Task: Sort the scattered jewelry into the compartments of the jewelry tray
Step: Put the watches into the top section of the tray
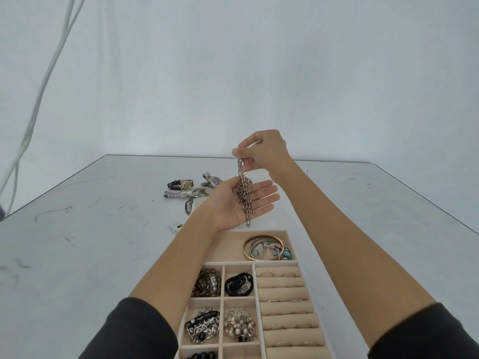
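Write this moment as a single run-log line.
right hand: pinches chain at top | left hand: open palm beneath hanging chain | tray: bangles in far compartment | watches: unsorted on table

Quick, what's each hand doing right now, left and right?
Left hand: open, palm up, the chain hanging against it.
Right hand: pinching the chain's top end.

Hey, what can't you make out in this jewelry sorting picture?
Head view:
Jewelry tray: near end cut off by the bottom edge.
Its far compartment: left part hidden by the left forearm.
Small pieces by the left wrist: too small to identify.
Chain top end: hidden by right hand fingers.
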